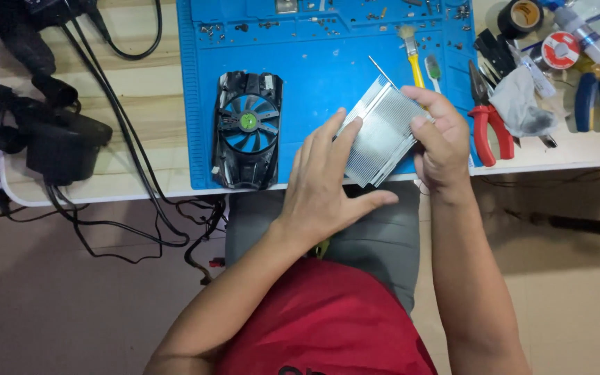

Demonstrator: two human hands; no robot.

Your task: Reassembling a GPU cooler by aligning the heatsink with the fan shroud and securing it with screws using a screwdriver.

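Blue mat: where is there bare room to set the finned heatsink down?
Bare blue mat lies between the fan shroud and the heatsink held by both hands. Bare wood lies left of the mat. The mat's top trays with screws and the tool pile at right are crowded.

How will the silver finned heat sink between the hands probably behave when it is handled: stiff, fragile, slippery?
The heat sink looks like a rigid metal block, so it probably will not flex. Its thin, closely spaced fins could bend under hard pressure. The left hand and right hand grip opposite sides, which suggests the smooth metal may be somewhat slippery.
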